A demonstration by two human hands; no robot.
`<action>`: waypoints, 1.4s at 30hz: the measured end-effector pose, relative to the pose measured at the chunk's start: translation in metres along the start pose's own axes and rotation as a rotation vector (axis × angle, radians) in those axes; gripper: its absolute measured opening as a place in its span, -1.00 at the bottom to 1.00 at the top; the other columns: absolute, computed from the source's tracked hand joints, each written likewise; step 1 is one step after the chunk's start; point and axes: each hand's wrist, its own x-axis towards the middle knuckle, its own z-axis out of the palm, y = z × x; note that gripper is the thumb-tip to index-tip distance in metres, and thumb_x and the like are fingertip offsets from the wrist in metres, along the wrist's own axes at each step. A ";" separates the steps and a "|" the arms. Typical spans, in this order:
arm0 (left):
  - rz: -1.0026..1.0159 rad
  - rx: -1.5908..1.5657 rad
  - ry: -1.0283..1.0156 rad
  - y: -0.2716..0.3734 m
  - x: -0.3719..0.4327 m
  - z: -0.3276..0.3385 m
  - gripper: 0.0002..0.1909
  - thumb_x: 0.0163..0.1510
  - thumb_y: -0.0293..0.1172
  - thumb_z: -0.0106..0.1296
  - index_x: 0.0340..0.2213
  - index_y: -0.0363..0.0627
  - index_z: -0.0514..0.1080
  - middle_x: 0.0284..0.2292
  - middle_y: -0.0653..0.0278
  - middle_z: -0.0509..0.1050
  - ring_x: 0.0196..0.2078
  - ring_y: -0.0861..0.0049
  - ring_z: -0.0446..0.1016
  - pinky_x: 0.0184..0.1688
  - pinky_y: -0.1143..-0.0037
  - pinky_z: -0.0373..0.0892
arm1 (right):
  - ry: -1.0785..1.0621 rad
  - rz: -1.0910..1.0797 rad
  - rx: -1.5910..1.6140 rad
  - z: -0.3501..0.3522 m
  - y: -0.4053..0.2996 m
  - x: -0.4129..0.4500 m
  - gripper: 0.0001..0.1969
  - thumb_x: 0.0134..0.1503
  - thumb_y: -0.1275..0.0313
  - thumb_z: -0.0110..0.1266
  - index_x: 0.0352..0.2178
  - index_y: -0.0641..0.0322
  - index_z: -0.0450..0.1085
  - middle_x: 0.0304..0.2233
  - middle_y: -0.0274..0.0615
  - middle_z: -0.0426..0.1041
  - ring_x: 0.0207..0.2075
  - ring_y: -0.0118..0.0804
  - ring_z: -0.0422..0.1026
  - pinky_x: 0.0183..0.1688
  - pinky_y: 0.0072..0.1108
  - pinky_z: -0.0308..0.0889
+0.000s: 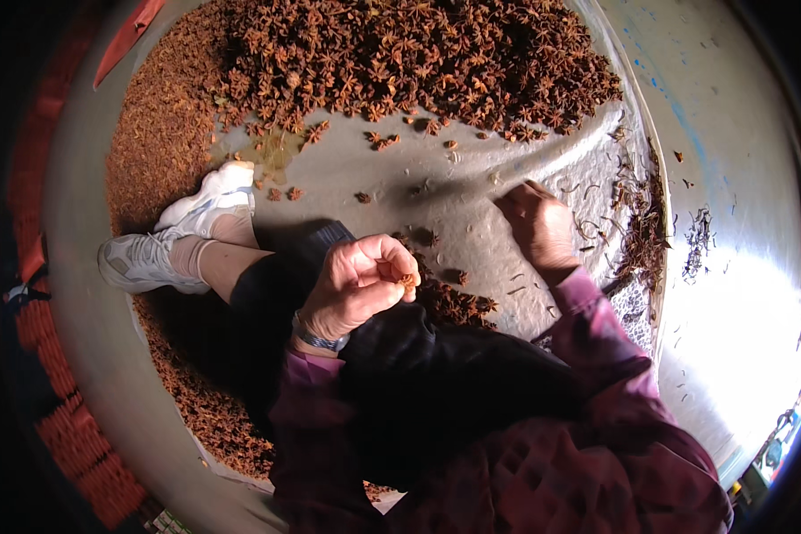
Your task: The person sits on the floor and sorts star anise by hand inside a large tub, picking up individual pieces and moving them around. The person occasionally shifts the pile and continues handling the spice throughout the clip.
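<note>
My left hand (pixel 357 280), with a watch on its wrist, pinches a small brown star anise piece (pixel 408 284) between thumb and fingers above my lap. To the right, my right hand (pixel 541 223) is low over the pale plastic sheet (pixel 467 157), its fingers curled and in shadow. Whether it holds anything is hidden. A small heap of star anise (pixel 457 304) lies beside my dark-clad leg (pixel 400 360), below and between the hands. Single star anise pods (pixel 363 198) are scattered on the sheet.
A large star anise pile (pixel 400 60) spans the far side. Finer reddish-brown pieces (pixel 157 127) lie at left, by my crossed white shoes (pixel 153 257). Thin dark stems (pixel 644 230) gather along the sheet's right edge. Beyond it, smooth grey floor (pixel 727 153) bears scattered stems.
</note>
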 end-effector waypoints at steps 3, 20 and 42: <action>0.249 0.346 0.108 -0.019 0.019 -0.001 -0.88 -0.10 -0.72 -0.09 -0.45 -0.30 0.36 -0.40 0.28 0.40 -0.31 0.63 0.38 -0.22 0.59 0.34 | -0.092 -0.116 -0.404 -0.035 0.069 -0.056 -0.51 -0.02 0.18 0.26 -0.11 0.23 0.36 0.05 -0.16 0.27 0.09 -0.06 0.24 0.09 -0.18 0.14; 0.032 0.544 0.545 -0.022 0.036 -0.020 -0.86 0.23 -0.46 -0.03 -0.26 -0.31 0.40 -0.43 0.27 0.49 -0.44 0.72 0.43 -0.35 0.65 0.40 | -0.041 -0.624 -0.365 0.058 -0.009 0.111 -0.72 0.16 0.51 -0.15 -0.14 0.04 0.42 -0.14 -0.19 0.30 -0.15 -0.26 0.35 -0.28 -0.42 0.39; 0.195 0.923 0.196 -0.019 0.042 -0.012 -0.91 -0.12 -0.54 0.12 -0.48 -0.10 0.48 -0.49 0.25 0.52 -0.45 0.39 0.52 -0.41 0.35 0.39 | -0.794 0.352 1.194 0.003 -0.051 0.034 -0.76 0.10 0.32 0.23 -0.34 0.31 0.46 -0.40 -0.20 0.51 -0.27 -0.30 0.47 -0.10 -0.43 0.33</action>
